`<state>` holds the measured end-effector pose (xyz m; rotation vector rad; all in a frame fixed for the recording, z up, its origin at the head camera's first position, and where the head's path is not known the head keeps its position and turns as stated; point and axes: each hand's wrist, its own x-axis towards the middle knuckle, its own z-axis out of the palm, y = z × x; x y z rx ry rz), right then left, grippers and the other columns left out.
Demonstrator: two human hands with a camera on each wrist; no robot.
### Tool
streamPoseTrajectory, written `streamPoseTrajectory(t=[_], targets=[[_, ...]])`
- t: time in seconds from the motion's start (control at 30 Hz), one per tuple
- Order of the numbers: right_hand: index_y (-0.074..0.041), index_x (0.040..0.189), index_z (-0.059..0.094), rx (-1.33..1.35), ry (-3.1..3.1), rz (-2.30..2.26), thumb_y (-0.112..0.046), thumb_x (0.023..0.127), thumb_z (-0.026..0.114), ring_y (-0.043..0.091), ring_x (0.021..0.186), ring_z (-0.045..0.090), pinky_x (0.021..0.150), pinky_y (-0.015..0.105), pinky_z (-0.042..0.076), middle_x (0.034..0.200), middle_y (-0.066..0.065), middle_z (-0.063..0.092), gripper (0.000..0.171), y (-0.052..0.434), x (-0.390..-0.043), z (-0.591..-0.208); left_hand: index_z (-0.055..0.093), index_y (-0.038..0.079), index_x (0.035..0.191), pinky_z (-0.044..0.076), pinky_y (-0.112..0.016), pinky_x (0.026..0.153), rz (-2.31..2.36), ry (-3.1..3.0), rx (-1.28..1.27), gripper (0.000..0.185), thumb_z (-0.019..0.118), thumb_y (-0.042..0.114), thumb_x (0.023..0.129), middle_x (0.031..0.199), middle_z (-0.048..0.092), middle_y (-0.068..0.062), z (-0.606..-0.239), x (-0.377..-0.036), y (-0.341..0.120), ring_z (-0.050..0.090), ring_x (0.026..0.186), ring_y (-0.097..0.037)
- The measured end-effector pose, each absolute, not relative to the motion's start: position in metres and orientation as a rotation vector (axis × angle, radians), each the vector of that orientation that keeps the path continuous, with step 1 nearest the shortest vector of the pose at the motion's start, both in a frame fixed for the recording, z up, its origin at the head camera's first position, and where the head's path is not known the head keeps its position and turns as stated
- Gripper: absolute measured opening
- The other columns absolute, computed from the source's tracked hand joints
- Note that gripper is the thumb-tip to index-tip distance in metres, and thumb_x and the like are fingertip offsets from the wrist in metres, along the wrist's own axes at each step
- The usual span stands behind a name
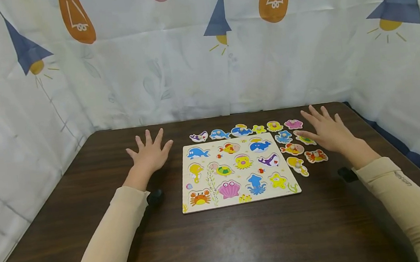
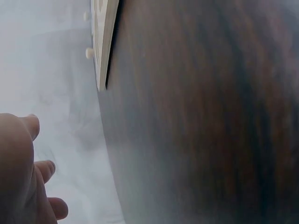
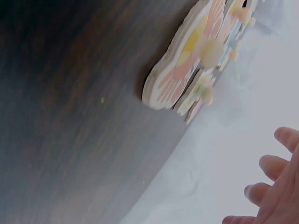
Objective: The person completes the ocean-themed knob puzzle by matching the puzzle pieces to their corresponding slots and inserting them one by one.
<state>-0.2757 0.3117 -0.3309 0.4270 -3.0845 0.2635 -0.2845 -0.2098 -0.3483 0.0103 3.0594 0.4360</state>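
A wooden puzzle board (image 1: 218,205) with printed sea animals lies between the hands on the dark table. Left of it, my left hand (image 1: 148,156) has its fingers spread and holds nothing. On the other side, my right hand (image 1: 329,133) is spread too, its thumb over the turtle piece (image 1: 305,139), partly hidden; touching or apart, I cannot tell. Near that hand lie a crab piece (image 1: 316,156), a fish piece (image 1: 292,149), a seahorse piece (image 1: 297,166) and a squid piece (image 1: 283,137). In the right wrist view the crab piece (image 3: 175,70) shows a round knob.
Along the board's far edge lie a purple whale piece (image 1: 199,137), a dolphin piece (image 1: 220,134), a blue whale piece (image 1: 241,131), a starfish piece (image 1: 259,129), an octopus piece (image 1: 274,126) and a shell piece (image 1: 293,124). A patterned curtain (image 1: 188,73) hangs behind the table (image 1: 168,246).
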Motion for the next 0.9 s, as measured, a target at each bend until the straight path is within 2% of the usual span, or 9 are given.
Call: streamPoseTrajectory(t=[0.23, 0.43, 0.57, 0.77, 0.9], targets=[[-0.003, 0.163, 0.019, 0.474, -3.087, 0.25, -0.065, 0.104, 0.04, 0.056, 0.149, -0.001, 0.112, 0.076, 0.002, 0.167, 0.028, 0.004, 0.088, 0.302, -0.267, -0.332, 0.002, 0.019, 0.167, -0.007, -0.082, 0.106, 0.409, 3.042, 0.041, 0.076, 0.023, 0.061, 0.108, 0.166, -0.013, -0.028, -0.349, -0.282, -0.203, -0.018, 0.147, -0.056], [-0.002, 0.162, 0.022, 0.479, -3.12, 0.218, -0.06, 0.103, 0.049, 0.055, 0.15, 0.005, 0.115, 0.072, 0.007, 0.166, 0.03, 0.011, 0.088, 0.294, -0.265, -0.332, 0.004, 0.02, 0.167, -0.007, -0.081, 0.107, 0.429, 3.02, 0.058, 0.075, 0.024, 0.061, 0.108, 0.167, -0.01, -0.027, -0.352, -0.281, -0.199, -0.017, 0.148, -0.055], [-0.002, 0.162, 0.026, 0.508, -3.116, 0.188, -0.058, 0.104, 0.051, 0.054, 0.149, 0.014, 0.113, 0.07, 0.02, 0.164, 0.03, 0.018, 0.084, 0.289, -0.263, -0.334, 0.005, 0.02, 0.167, -0.005, -0.081, 0.108, 0.435, 3.036, 0.085, 0.074, 0.027, 0.059, 0.108, 0.168, -0.01, -0.025, -0.353, -0.279, -0.194, -0.014, 0.149, -0.054], [-0.006, 0.161, 0.027, 0.53, -3.097, 0.232, -0.048, 0.104, 0.057, 0.054, 0.141, 0.035, 0.097, 0.07, 0.043, 0.159, 0.034, 0.029, 0.077, 0.281, -0.257, -0.335, 0.009, 0.021, 0.167, -0.004, -0.08, 0.109, 0.462, 3.049, 0.166, 0.076, 0.029, 0.062, 0.107, 0.169, -0.009, -0.023, -0.356, -0.276, -0.19, -0.012, 0.15, -0.053], [-0.006, 0.16, 0.032, 0.562, -3.073, 0.272, -0.038, 0.104, 0.061, 0.052, 0.131, 0.049, 0.094, 0.067, 0.048, 0.155, 0.033, 0.037, 0.07, 0.277, -0.256, -0.337, 0.011, 0.02, 0.167, -0.003, -0.08, 0.109, 0.472, 3.033, 0.199, 0.08, 0.03, 0.066, 0.105, 0.169, -0.006, -0.024, -0.359, -0.274, -0.191, -0.008, 0.15, -0.054]])
